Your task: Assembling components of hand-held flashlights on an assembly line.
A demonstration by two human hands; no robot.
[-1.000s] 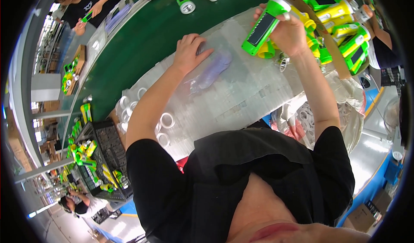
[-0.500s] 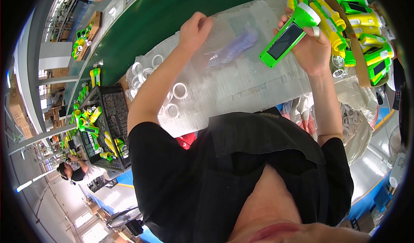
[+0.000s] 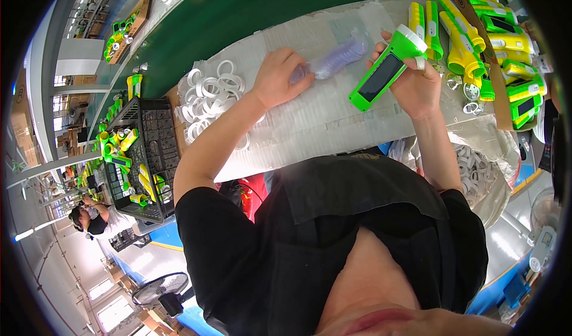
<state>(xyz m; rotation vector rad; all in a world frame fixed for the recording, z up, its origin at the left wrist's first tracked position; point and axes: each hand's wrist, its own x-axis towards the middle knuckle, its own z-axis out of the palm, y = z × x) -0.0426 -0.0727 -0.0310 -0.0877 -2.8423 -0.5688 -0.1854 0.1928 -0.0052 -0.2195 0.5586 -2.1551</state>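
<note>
A green flashlight [image 3: 376, 84] with a dark rectangular panel and a white ring at its head is held in my right hand [image 3: 417, 85]. It tilts, with the head up and to the right. My left hand [image 3: 281, 79] is closed, thumb and fingers around a clear purplish disc [image 3: 300, 72] at the left end of a row of stacked clear discs [image 3: 341, 59]. The stack lies on the pale sheet covering the bench. Left of that hand is a heap of white rings [image 3: 211, 94].
More yellow and green flashlights [image 3: 456, 32] lie at the right, beside a cardboard box [image 3: 505, 106] filled with them. A bag of white rings [image 3: 473, 169] sits at the lower right. Left of the bench stands a black crate [image 3: 158, 151]; a person [image 3: 98, 220] works farther off.
My left hand has come down and to the right, onto the end of the clear disc stack. The flashlight in my right hand has shifted slightly left and down.
</note>
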